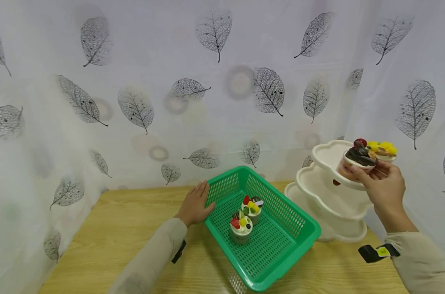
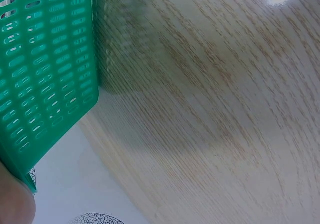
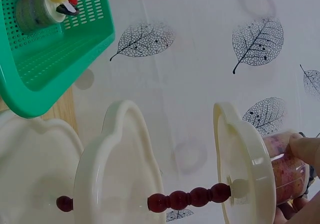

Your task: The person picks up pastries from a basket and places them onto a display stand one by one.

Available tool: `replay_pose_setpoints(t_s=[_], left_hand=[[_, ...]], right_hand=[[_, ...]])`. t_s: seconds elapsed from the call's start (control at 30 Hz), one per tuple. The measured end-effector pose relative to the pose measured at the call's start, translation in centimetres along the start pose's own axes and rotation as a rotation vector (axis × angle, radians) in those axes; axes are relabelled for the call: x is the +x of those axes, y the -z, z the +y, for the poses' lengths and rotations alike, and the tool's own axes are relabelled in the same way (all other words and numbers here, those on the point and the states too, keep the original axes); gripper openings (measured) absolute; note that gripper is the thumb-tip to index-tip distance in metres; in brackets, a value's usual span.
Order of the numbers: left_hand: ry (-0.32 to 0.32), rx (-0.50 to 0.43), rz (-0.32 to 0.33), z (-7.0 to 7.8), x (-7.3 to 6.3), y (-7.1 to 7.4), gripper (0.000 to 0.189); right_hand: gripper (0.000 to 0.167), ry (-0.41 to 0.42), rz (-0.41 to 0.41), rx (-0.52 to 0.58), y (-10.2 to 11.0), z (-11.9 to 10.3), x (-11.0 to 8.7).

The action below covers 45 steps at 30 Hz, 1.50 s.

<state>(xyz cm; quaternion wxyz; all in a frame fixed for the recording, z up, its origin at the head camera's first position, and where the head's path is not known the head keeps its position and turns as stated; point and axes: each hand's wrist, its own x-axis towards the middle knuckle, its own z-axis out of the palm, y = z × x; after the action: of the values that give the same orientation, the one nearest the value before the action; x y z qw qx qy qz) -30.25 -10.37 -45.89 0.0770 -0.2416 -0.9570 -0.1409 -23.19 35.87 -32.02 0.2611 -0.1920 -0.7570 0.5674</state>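
Note:
My right hand [image 1: 385, 185] grips a clear dessert cup [image 1: 349, 165] with a dark chocolate topping and a red cherry, right at the top tier of a white three-tier cake stand [image 1: 327, 154]. Close behind it is another dessert cup with yellow fruit [image 1: 382, 149]. In the right wrist view the held cup [image 3: 286, 166] has its base against the top plate, thumb on its side. My left hand [image 1: 195, 206] rests on the left rim of a green plastic basket [image 1: 273, 247], fingers extended. Inside stand two upright fruit-topped cups, a nearer one [image 1: 240, 234] and a farther one [image 1: 254, 216].
The stand's scalloped middle tier [image 1: 318, 188] and bottom tier [image 1: 340, 232] lie just right of the basket. Dark red beads form its post [image 3: 189, 199]. A wooden table [image 1: 134, 228] carries everything, and a leaf-patterned curtain [image 1: 163, 49] hangs behind.

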Motion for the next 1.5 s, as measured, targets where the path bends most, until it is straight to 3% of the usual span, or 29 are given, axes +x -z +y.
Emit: replay_pose_setpoints(t_s=[0.47, 0.83, 0.97, 1.03, 1.13, 1.2, 1.3, 1.5], left_hand=[[-0.014, 0.004, 0.000, -0.3, 0.2, -0.2, 0.070], [0.010, 0.028, -0.027, -0.3, 0.3, -0.3, 0.070], [0.010, 0.040, -0.031, -0.2, 0.1, -0.2, 0.071], [0.009, 0.044, -0.034, -0.2, 0.1, -0.1, 0.071], [0.006, 0.048, -0.033, -0.2, 0.1, -0.1, 0.071], [0.005, 0.050, -0.036, -0.2, 0.1, -0.1, 0.070], [-0.001, 0.039, -0.028, -0.2, 0.1, -0.2, 0.070], [0.001, 0.017, -0.021, -0.1, 0.1, -0.2, 0.070]], right_hand=[[0.081, -0.009, -0.003, -0.135, -0.1, 0.0, -0.2], [0.085, 0.028, -0.066, -0.122, -0.1, -0.2, -0.5], [0.082, 0.137, 0.020, -0.093, -0.3, -0.9, -1.8], [0.078, 0.241, 0.104, -0.073, -0.8, -1.5, -2.8], [0.072, 0.405, 0.137, -0.030, -1.8, -2.5, -4.4], [0.069, 0.471, 0.083, 0.061, -2.9, -3.2, -5.2], [0.067, 0.509, -0.050, 0.101, -4.7, -3.9, -6.1], [0.071, 0.543, -0.325, -0.028, -8.6, -2.8, -6.3]])
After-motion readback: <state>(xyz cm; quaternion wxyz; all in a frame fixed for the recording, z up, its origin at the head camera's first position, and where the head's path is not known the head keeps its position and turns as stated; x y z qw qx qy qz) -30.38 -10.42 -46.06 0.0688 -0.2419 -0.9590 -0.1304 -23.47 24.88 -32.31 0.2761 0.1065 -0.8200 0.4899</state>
